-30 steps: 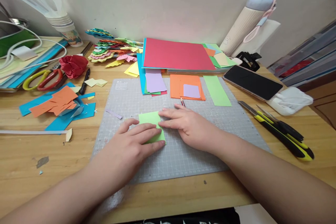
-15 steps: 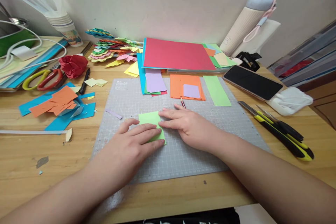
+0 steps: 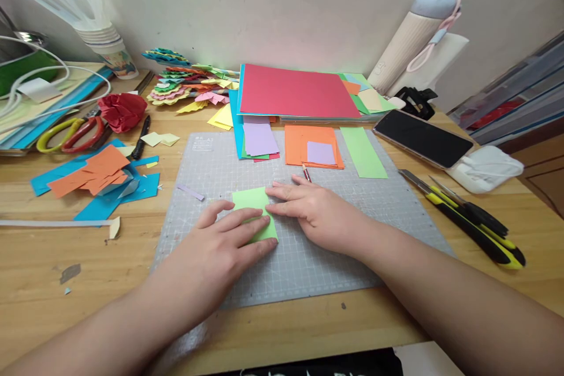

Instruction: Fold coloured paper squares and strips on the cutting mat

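A light green piece of paper [image 3: 250, 197] lies on the grey cutting mat [image 3: 317, 273]. My left hand [image 3: 229, 241] rests over it with the fingers spread, covering its lower left part. From the other side my right hand [image 3: 315, 208] touches the paper's right edge with stretched fingertips. A pencil [image 3: 306, 173], partly hidden, lies just beyond my right hand. Farther back on the mat are orange paper squares [image 3: 295, 147] with a small purple square [image 3: 321, 153] on top, purple paper [image 3: 261, 138] and a light green strip [image 3: 363, 153].
On the right lie a yellow-black utility knife [image 3: 476, 223], a phone [image 3: 425, 138] and a white case [image 3: 489, 169]. Blue and orange scraps [image 3: 97, 173], scissors [image 3: 77, 132] and a black pen [image 3: 141, 136] are at the left. Red paper [image 3: 299, 91] and a bottle [image 3: 412, 41] stand at the back.
My left fingers have shifted very slightly on the green paper. The right hand and the other things stay as they were.
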Tool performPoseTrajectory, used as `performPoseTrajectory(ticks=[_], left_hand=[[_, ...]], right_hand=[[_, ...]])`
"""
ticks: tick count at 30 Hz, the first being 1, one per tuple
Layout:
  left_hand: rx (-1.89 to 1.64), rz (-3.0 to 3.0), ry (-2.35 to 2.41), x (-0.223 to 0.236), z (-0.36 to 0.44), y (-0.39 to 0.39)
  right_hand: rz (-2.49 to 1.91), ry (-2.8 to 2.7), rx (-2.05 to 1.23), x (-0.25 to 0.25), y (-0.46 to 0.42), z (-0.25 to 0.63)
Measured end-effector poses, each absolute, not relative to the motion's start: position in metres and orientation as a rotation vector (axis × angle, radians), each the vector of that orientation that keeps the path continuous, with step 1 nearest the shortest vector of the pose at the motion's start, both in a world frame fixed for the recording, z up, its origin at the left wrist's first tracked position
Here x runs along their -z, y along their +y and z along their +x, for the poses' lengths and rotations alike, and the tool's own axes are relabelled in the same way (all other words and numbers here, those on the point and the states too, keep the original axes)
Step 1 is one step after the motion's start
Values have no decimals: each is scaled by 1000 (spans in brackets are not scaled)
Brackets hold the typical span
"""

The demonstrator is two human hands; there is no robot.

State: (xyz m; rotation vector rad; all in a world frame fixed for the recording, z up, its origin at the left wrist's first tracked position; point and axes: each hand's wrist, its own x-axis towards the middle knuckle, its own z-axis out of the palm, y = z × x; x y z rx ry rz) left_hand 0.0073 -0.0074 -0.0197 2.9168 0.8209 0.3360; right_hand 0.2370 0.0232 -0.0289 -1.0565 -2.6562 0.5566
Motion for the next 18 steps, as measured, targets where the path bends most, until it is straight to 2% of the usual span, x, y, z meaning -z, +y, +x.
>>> performPoseTrajectory(ticks=[18], left_hand=[[-289,2910,843,20,8,-9]], right_hand=[[-1056,-2629,-545,27,21,237]])
